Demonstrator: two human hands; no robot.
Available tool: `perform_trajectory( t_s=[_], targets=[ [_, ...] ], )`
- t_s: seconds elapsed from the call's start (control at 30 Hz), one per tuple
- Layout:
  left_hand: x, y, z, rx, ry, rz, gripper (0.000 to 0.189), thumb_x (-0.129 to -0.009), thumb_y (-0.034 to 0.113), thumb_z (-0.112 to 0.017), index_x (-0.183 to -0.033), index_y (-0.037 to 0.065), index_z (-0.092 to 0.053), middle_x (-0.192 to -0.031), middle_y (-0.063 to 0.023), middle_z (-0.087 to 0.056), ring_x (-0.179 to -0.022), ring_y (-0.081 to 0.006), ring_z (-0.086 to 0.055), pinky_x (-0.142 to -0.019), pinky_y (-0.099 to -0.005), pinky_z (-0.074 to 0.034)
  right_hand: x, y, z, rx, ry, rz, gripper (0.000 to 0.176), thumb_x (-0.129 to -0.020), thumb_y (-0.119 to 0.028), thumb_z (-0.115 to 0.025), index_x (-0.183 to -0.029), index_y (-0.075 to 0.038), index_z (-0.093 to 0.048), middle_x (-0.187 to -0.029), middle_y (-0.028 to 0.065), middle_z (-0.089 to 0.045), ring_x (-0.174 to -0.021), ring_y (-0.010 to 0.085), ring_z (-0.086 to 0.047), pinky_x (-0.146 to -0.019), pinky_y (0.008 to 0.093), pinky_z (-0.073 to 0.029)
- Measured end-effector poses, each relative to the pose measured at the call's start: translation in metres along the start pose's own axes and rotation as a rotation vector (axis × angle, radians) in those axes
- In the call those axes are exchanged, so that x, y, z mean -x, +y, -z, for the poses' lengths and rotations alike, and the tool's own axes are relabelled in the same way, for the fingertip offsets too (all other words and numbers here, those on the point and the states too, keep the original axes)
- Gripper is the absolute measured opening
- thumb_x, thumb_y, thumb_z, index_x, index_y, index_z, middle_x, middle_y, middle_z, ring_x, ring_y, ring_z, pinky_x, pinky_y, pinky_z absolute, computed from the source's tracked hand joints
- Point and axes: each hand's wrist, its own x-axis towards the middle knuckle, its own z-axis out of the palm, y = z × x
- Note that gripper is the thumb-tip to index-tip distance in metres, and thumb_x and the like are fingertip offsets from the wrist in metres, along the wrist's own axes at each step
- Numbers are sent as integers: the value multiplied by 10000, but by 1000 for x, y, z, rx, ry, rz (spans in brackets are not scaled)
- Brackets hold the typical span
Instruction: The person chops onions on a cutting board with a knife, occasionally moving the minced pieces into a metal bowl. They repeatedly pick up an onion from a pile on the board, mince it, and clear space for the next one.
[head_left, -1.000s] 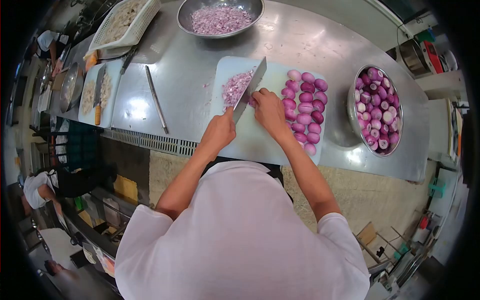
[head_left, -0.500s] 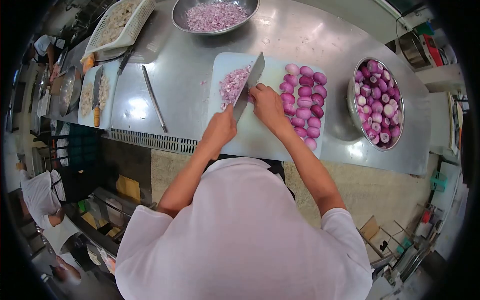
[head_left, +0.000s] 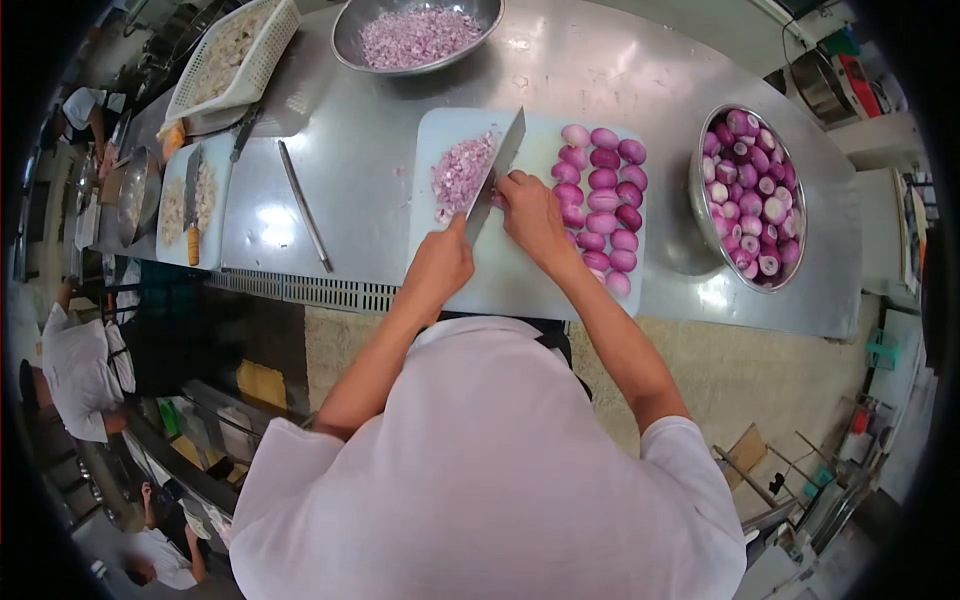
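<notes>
At the steel table (head_left: 350,150): a person in a white top stands chopping; seen from above, both arms reach out to a white board (head_left: 520,285).
Left hand (head_left: 440,262): fingers clamped round the handle of the knife (head_left: 497,172), thumb on top near the blade's heel.
Knife: blade runs diagonally away from the person, edge down on the board, tip near the far edge.
Right hand (head_left: 530,210): fingers bunched and curled, knuckles against the blade's right face, tips pressed down on the board. What they pin is hidden, so cannot tell.
Chopped pile (head_left: 462,170): pink mince on the board, just left of the blade and touching it.
Peeled shallots (head_left: 603,205): two rough rows on the board's right side, just beside the right hand.
Right bowl (head_left: 693,200): steel, on the table right of the board, full of peeled shallots.
Far bowl (head_left: 346,40): steel, beyond the board, holds more pink mince.
Steel rod (head_left: 305,205): lies loose on the table, left of the board, well apart from it.
Second board (head_left: 215,215): far left, carries pale chopped bits and an orange-handled knife (head_left: 193,200).
Basket (head_left: 235,60): white, slotted, far left corner, filled with pale pieces.
Others: one person in white (head_left: 75,370) at the left edge, below table level, apart from this work.
</notes>
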Motion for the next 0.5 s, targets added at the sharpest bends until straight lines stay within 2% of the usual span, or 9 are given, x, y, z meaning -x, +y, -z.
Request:
perform_trajectory(
  t_s=[0.13, 0.2, 0.27, 0.33, 0.4, 0.5],
  targets=[
    [4, 9, 18, 102, -61, 66, 228, -911, 69, -537, -1103, -52, -512, -716, -306, -612, -711, -488, -618, -637, -537, -466, 0, 2, -2, -9, 35, 21, 132, -776, 46, -564, -883, -1, -626, -876, 167, -600, -850, 385, -603, -725, 491, -499],
    [17, 14, 19, 50, 53, -8, 248, -910, 60, -536, -1128, -55, -517, -713, -304, -614, -690, -490, -610, -618, -522, -473, -2, 4, -2, -10, 41, 20, 126, -780, 44, -562, -880, 0, -624, -877, 169, -601, -851, 384, -603, -727, 491, -497],
    [-2, -7, -6, 24, 39, -37, 263, -909, 56, -535, -1146, -55, -516, -710, -303, -614, -687, -491, -611, -619, -526, -473, 5, 2, -2, -13, 24, 0, 119, -783, 41, -560, -877, 1, -622, -879, 172, -602, -851, 383, -604, -730, 492, -495],
    [-3, 3, 1, 7, 38, -70, 278, -908, 51, -534, -1164, -56, -514, -708, -302, -614, -684, -492, -611, -620, -529, -473, 2, -2, 3, -34, 37, 2, 122, -772, 47, -553, -867, 3, -617, -873, 180, -602, -850, 389, -602, -727, 490, -496],
    [6, 15, 22, 80, -37, 53, 270, -901, 44, -537, -1150, -59, -514, -713, -308, -611, -710, -496, -616, -635, -547, -462, 2, 1, 2, -22, 49, 2, 114, -775, 45, -551, -861, 4, -614, -869, 182, -601, -851, 392, -601, -724, 491, -496],
    [11, 13, 10, 8, -7, 22, 264, -899, 43, -538, -1142, -60, -513, -717, -315, -607, -735, -500, -618, -651, -559, -456, 0, 5, -2, -50, 66, -2, 100, -782, 42, -549, -851, 6, -612, -865, 183, -600, -852, 397, -600, -719, 492, -496]
  ],
)
